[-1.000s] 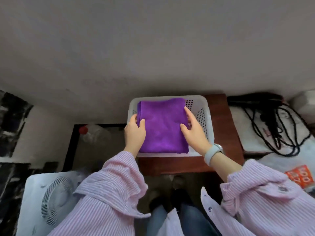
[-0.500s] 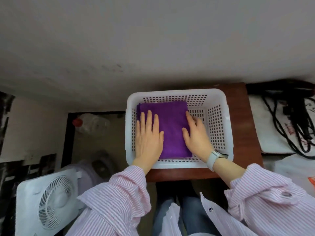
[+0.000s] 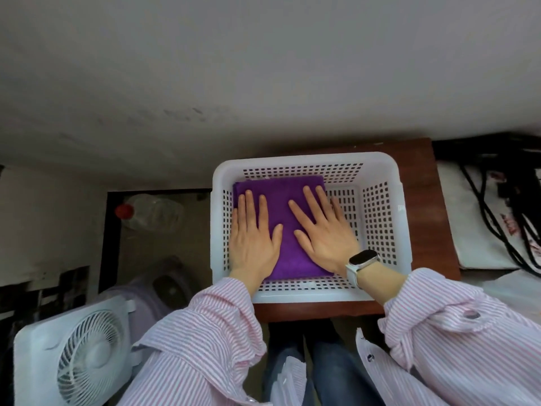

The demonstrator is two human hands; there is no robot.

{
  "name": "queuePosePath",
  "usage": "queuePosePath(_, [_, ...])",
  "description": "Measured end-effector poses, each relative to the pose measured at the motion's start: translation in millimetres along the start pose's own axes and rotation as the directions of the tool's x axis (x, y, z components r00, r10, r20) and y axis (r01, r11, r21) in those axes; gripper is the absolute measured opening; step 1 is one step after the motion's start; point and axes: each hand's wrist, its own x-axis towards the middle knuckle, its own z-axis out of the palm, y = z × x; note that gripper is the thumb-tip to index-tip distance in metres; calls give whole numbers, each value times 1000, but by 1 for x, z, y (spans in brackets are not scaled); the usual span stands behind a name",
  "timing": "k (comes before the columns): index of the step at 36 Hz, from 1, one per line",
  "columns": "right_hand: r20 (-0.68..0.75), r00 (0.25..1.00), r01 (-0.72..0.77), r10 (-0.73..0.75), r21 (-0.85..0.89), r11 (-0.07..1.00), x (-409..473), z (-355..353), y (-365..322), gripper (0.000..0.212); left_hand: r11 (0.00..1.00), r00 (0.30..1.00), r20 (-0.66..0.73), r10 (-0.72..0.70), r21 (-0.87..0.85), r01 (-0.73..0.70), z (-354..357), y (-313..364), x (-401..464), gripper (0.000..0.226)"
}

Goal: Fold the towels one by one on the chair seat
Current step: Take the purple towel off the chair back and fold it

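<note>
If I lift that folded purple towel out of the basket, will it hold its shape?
Probably not: the purple towel looks soft and plush, so it would likely sag and unfold unless supported underneath. Likely light, and grippy rather than slippery. It lies flat under both hands.

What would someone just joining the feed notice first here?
The folded purple towel lying in the white basket at center, with the left hand and right hand pressed flat on it, fingers straight. Next, the white watch on the right wrist and the white fan at lower left.

No text, label or number is legible on anything
</note>
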Motion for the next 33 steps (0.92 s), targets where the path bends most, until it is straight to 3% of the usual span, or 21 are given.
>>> queuePosePath(9, [113, 993, 17, -22, 51, 999, 3, -12, -1, 71, 999, 995, 101, -25, -37, 28, -11, 4, 5, 66])
queuePosePath(12, [21, 1000, -8, 5, 171, 985, -3, -28, -6, 74, 986, 998, 47, -33, -165, 40, -25, 6, 3, 60])
queuePosePath(15, [-101, 994, -3, 32, 267, 964, -14, -44, -17, 61, 927, 994, -46, -101, -367, 77, -43, 8, -13, 50])
queuePosePath(19, [-159, 986, 117, -57, 401, 908, -29, -61, -41, 45, 829, 965, -143, -221, -549, 108, -66, 4, -53, 42])
queuePosePath(22, [-121, 984, 175, -134, 465, 868, -45, -76, -64, 34, 767, 918, -175, -355, -616, 179, -78, -7, -93, 36])
queuePosePath(26, [-47, 966, 245, -253, 468, 849, -71, -90, -103, 35, 681, 824, -126, -552, -638, 359, -78, -29, -153, 38])
queuePosePath(33, [31, 865, 457, -500, 363, 812, -134, -83, -187, 35, 482, 611, -98, -786, -716, 505, -72, -65, -283, 36])
